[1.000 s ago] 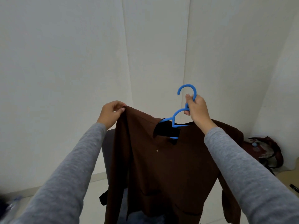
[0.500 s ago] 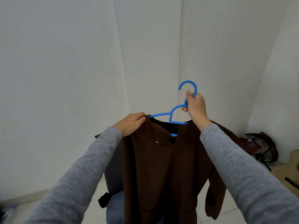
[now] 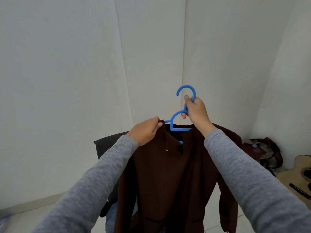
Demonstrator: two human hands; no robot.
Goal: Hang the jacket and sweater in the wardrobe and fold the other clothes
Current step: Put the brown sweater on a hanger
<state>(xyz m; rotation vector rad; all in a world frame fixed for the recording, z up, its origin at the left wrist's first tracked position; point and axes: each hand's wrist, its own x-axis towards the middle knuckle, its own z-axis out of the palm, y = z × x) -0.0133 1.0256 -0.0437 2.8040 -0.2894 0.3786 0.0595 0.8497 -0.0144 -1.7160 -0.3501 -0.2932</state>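
A dark brown jacket hangs in front of me on a blue plastic hanger. My right hand grips the hanger's neck just below its hook and holds it up. My left hand pinches the jacket's collar edge at the left shoulder, next to the hanger's left arm. The jacket's right shoulder drapes behind my right forearm. Its lower part runs out of the frame's bottom.
White wall panels fill the view ahead. A dark chair back with blue fabric stands behind the jacket. A dark red bag lies in the right corner on the floor, and a guitar body shows at the right edge.
My left hand has slid right along the jacket's shoulder, from the far left corner to the collar beside the hanger. The jacket now hangs narrower and straighter.
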